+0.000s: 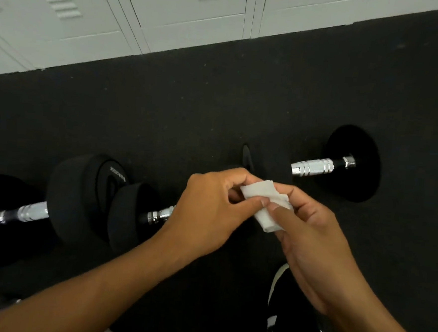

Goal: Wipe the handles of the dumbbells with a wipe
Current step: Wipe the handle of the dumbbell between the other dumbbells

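While the black rubber floor [217, 101] ran under pale lockers [146, 10], three dumbbells lay on it: left [62, 201], middle [131, 219], right [342, 164]. Above them the left hand [209, 212] and right hand [308, 239] both pinched a folded white wipe [267, 203] between fingertips.

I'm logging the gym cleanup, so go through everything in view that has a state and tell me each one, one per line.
wipe: folded, pinched between both hands, off the dumbbells.
left hand: shut on the wipe.
right hand: shut on the wipe.
right dumbbell: lying on the floor, handle bare, untouched.
middle dumbbell: lying on the floor, handle partly hidden by the left hand.
left dumbbell: lying on the floor, untouched.
lockers: doors closed.
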Available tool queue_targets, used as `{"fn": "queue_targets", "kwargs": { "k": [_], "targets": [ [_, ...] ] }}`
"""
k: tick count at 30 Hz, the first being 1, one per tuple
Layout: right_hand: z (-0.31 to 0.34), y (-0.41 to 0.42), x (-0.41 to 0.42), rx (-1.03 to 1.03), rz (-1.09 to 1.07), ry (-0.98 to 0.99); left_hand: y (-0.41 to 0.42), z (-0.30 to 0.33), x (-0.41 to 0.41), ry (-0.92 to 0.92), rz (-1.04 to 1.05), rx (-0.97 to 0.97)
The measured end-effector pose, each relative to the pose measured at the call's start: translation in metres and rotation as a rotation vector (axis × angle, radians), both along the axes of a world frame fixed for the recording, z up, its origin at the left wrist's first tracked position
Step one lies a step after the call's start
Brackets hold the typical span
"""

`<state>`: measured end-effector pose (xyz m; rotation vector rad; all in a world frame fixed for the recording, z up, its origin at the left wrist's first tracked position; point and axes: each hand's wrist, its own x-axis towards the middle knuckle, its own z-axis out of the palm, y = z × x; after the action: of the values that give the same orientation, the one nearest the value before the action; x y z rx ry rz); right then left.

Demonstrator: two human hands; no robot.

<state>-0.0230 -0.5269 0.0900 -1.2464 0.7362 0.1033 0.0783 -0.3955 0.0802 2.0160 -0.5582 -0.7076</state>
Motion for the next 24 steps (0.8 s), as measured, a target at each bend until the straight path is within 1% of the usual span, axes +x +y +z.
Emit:
{"fn": "queue_targets", "kwargs": {
  "k": [3, 7, 11, 13, 17, 20, 22, 24],
  "targets": [
    [-0.002, 0.012, 0.001, -0.012, 0.067, 0.004, 0.023, 0.008, 0.003, -0.027, -0.02, 0.01],
    [0.0, 0.029, 0.009, -0.021, 0.122, -0.063, 0.047, 0.021, 0.01, -0.05, -0.015, 0.031],
    [0.0, 0.046, 0.013, -0.028, 0.19, -0.131, 0.074, 0.03, 0.013, -0.017, -0.021, 0.04],
    [0.001, 0.058, 0.012, -0.065, 0.237, -0.167, 0.092, 0.032, 0.01, 0.031, -0.011, 0.033],
    [-0.004, 0.074, 0.008, -0.147, 0.185, -0.228, 0.116, 0.025, -0.005, 0.122, 0.143, -0.025],
    [-0.011, 0.078, 0.004, -0.043, 0.194, -0.207, 0.126, 0.018, -0.018, 0.177, 0.24, -0.086],
    [-0.018, 0.083, -0.002, 0.034, 0.252, -0.187, 0.13, 0.013, -0.026, 0.269, 0.3, -0.177],
    [-0.024, 0.093, -0.007, 0.043, 0.282, -0.176, 0.135, 0.009, -0.036, 0.359, 0.367, -0.245]
  ]
}}
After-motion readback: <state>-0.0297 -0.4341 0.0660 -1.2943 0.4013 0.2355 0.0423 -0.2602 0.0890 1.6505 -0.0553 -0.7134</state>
